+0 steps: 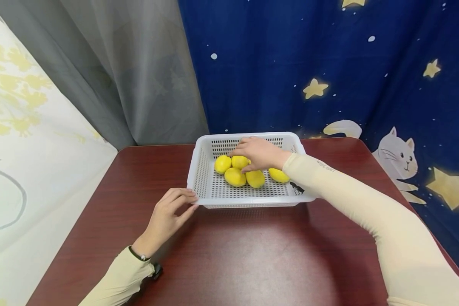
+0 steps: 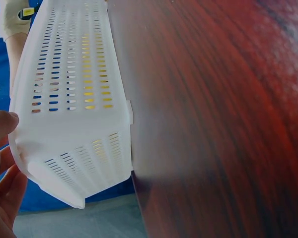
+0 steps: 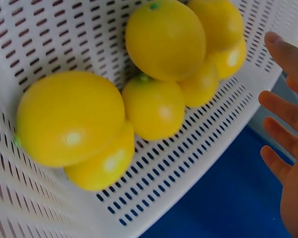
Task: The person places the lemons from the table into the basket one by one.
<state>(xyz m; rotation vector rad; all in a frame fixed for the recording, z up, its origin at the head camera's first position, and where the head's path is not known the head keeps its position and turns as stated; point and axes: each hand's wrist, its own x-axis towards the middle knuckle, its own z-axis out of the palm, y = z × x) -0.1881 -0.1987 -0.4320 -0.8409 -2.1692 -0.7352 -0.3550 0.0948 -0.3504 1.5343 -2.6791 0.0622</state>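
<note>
A white perforated plastic basket (image 1: 252, 200) stands on the table with several yellow lemons (image 1: 235, 177) inside. At its near left corner my left hand (image 1: 171, 211) grips the rim; in the left wrist view the thumb (image 2: 9, 119) lies against the rim's outer edge, with other fingers past the corner. My right hand (image 1: 261, 152) hovers over the lemons, holding nothing. The right wrist view has its fingers spread and apart from the fruit, and lemons (image 3: 69, 119) piled against one another. In the head view this hand and its forearm hide part of the basket and some fruit.
The dark red wooden table (image 1: 237, 259) carries the basket near its far edge. Behind hangs a blue curtain (image 1: 267, 63) with stars and a cat, beside a grey curtain (image 1: 149, 72). White patterned fabric (image 1: 30, 157) borders the left side.
</note>
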